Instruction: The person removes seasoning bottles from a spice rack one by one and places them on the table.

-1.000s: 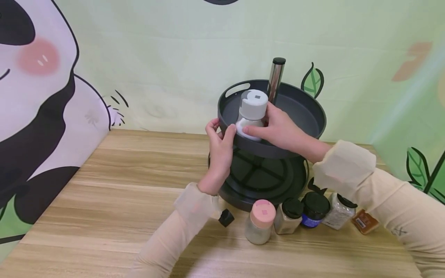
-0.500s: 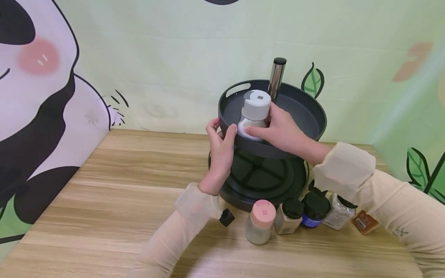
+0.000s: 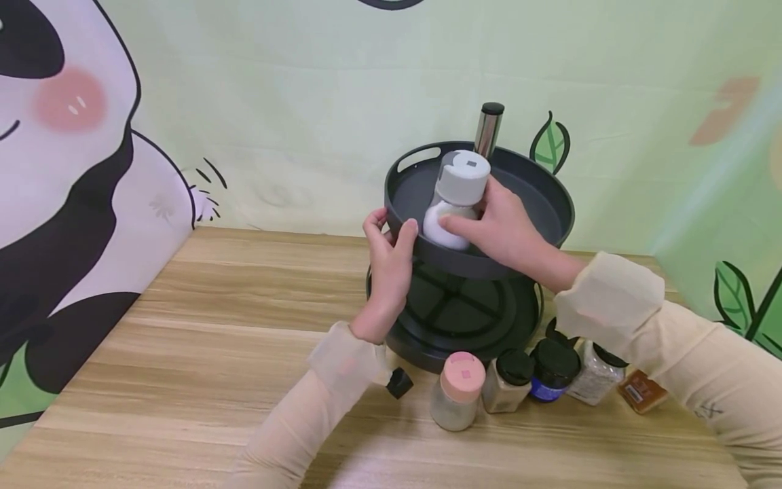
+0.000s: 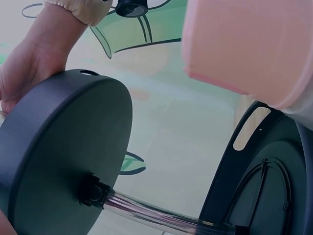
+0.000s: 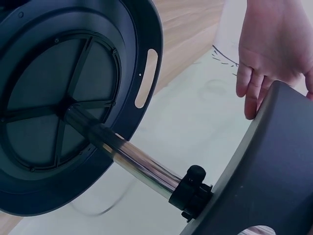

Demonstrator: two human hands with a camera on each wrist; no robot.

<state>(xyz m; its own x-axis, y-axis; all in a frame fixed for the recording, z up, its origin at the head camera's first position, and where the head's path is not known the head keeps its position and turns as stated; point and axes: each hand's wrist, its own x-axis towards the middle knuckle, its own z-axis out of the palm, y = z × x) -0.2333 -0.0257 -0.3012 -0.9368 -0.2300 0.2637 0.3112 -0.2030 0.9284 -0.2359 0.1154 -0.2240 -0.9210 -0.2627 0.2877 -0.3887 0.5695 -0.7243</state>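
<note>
In the head view, my right hand (image 3: 504,227) grips a white bottle with a wide white cap (image 3: 463,178), thumb on its near side. The bottle is inside the upper tray of a dark two-tier round rack (image 3: 540,183), near the front left wall, leaning a little to the right. Whether its base touches the tray floor is hidden. My left hand (image 3: 391,261) holds the upper tray's rim at the left, thumb at the front. In the right wrist view, the left hand's fingers (image 5: 254,93) lie against the tray's outside.
A pink-lidded jar (image 3: 458,390), a black-lidded spice jar (image 3: 507,380), a blue-labelled jar (image 3: 552,370), a clear jar (image 3: 595,373) and an orange packet (image 3: 641,390) line the wooden table (image 3: 244,339) before the rack. A metal pole (image 3: 489,132) rises from the upper tray.
The white bottle has shifted to the right and slightly up within the upper tray, with my right hand moving along with it. My left hand stays at the rim.
</note>
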